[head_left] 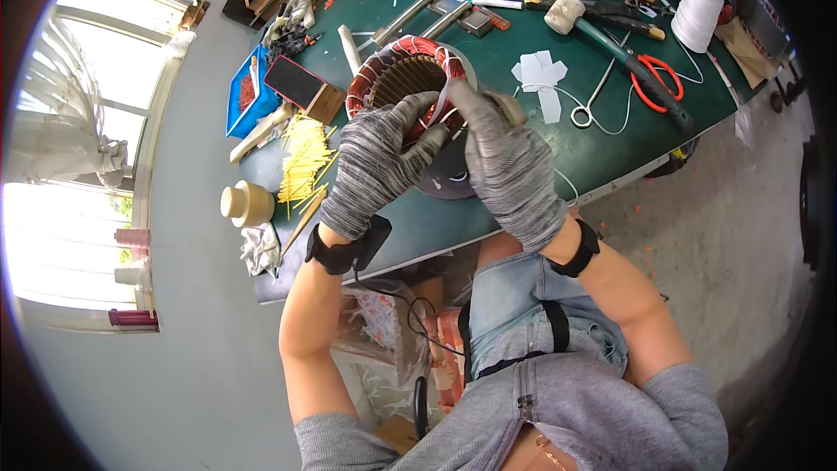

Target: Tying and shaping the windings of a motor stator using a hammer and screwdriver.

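A motor stator (410,78) with red-brown copper windings (377,65) stands upright on the green table, its open end facing up. White cord loops wrap its winding ring. My left hand (379,153), in a grey striped glove, is closed at the near rim, with thumb and fingers on the winding. Across from it, my right hand (506,153), gloved alike, is closed at the right rim. A piece of white cord (450,113) runs between the hands, and the right fingers appear to pinch it. The fingertips of my right hand are partly hidden.
Right of the stator lie white paper pieces (540,78), red-handled scissors (656,85), a mallet (602,42) and a white cord spool (699,9). To the left are a phone (292,83), yellow sticks (307,157) and a blue bin (235,105). The table edge (384,266) runs before me.
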{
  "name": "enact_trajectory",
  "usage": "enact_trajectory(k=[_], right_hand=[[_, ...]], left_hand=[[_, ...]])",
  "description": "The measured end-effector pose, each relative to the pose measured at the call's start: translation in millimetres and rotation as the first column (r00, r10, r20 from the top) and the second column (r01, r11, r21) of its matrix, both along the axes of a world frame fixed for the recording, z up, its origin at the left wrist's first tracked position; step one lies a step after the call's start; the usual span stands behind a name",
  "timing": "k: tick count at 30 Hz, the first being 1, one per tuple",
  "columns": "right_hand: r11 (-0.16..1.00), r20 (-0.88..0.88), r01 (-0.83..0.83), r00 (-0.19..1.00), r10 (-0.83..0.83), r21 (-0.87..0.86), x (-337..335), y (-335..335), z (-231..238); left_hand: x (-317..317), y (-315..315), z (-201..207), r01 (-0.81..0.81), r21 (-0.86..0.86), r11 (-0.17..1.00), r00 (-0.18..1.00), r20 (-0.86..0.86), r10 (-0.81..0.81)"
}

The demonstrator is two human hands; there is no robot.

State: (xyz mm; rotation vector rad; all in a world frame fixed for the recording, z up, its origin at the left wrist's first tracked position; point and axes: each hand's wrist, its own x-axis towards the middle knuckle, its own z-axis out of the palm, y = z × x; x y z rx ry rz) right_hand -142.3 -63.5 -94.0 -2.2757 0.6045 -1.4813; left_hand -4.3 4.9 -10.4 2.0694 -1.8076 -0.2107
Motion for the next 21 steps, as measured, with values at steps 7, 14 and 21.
enact_trajectory(k=[7, 14, 21], right_hand=[[0.994, -0.065, -0.046, 0.996, 0.053, 0.101, 19, 10, 7], [0.0, 0.575, -0.586, 0.794, 0.197, 0.81, -38, 5, -6], [0.875, 0.097, -0.414, 0.91, 0.403, 0.251, -13, -25, 49]], left_hand=[[6, 1, -6, -0.016, 0.003, 1.0, 1.0, 0.011, 0.016], [8, 0, -10, -0.033, -0.157, 0.987, 0.852, 0.511, 0.11], [-12, 8, -23, 0.008, -0.561, 0.828, 0.769, 0.533, 0.354]])
